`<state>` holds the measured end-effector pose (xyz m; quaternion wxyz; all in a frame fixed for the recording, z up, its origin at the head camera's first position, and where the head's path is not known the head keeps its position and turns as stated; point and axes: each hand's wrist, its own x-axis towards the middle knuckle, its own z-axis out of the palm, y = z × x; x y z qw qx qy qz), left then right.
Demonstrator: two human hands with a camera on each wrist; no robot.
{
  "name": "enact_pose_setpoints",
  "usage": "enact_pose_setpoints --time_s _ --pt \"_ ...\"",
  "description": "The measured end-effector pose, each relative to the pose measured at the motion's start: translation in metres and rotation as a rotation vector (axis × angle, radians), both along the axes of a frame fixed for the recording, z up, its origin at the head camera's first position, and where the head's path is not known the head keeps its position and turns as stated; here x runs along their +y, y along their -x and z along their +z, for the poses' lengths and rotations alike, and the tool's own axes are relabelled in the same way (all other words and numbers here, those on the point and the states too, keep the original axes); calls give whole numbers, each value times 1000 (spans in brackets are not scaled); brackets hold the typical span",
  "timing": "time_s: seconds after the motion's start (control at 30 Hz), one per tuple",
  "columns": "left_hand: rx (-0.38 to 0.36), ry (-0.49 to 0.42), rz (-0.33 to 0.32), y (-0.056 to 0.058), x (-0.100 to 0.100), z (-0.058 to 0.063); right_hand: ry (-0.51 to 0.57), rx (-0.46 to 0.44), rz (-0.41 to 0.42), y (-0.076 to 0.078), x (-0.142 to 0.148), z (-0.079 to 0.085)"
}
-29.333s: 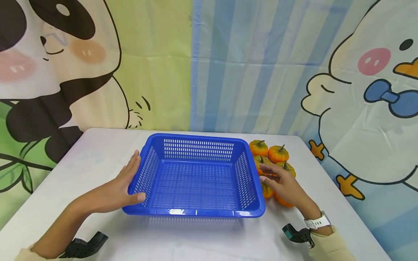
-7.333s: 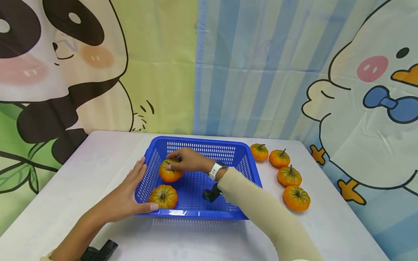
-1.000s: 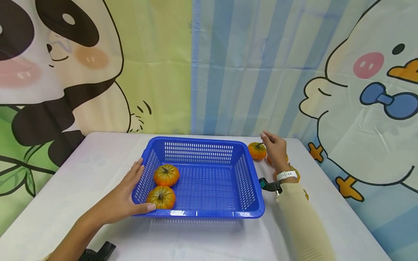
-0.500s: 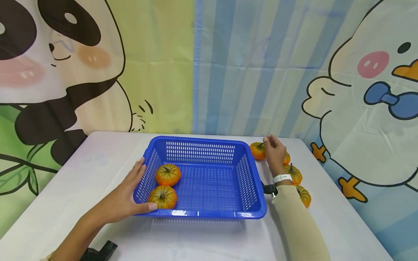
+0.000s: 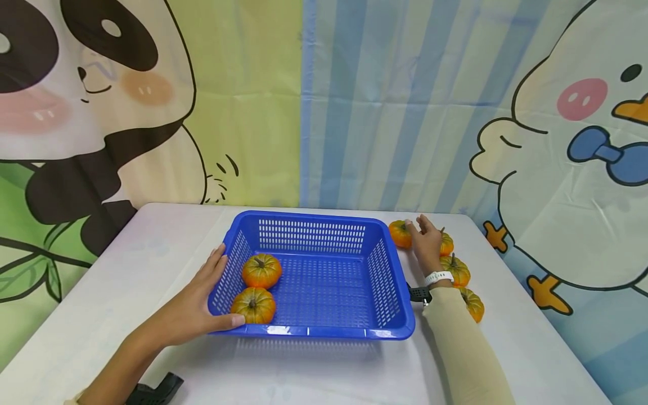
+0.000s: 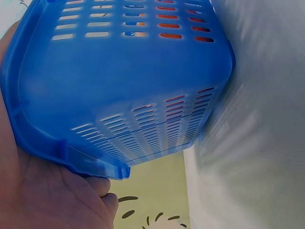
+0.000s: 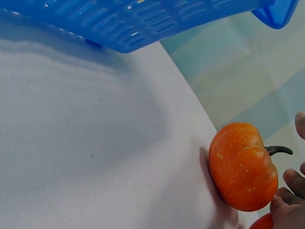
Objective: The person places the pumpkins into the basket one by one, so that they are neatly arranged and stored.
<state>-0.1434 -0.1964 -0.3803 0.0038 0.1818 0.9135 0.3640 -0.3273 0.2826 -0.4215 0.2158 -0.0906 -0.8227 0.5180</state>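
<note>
My left hand (image 5: 197,304) rests on the near left corner of a blue plastic basket (image 5: 304,332), fingers straight along the side and thumb on the front rim. Two small orange pumpkins, a front one (image 5: 253,305) and a rear one (image 5: 261,271), sit inside at the left. At the back right my right hand (image 5: 427,244) reaches in among more pumpkins, its fingers apart. It hangs between a back pumpkin (image 5: 400,234) and a partly hidden pumpkin (image 5: 446,244). In the right wrist view the fingers stand beside an orange pumpkin (image 7: 243,167) with a dark curved stem.
Two further pumpkins, a middle one (image 5: 457,271) and a nearer one (image 5: 472,305), lie on the white table (image 5: 324,377) by the right forearm. The basket's right wall (image 5: 385,275) stands between them and the basket's inside. A cartoon curtain (image 5: 354,112) hangs behind the table.
Since the earliest frame, two pumpkins have come into the basket, the second placed by the right hand. In the last second that hand has come lower among the pumpkins; the left hand stays put.
</note>
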Motion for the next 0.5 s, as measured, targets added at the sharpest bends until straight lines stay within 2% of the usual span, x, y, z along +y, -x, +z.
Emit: enact_pose_setpoints --time_s 0.2,0.5 --pt "4 -5 -2 -1 0 -1 -32 -111 72 4 0 2" --pt "-5 1 1 -1 0 0 -21 -219 88 4 2 -4"
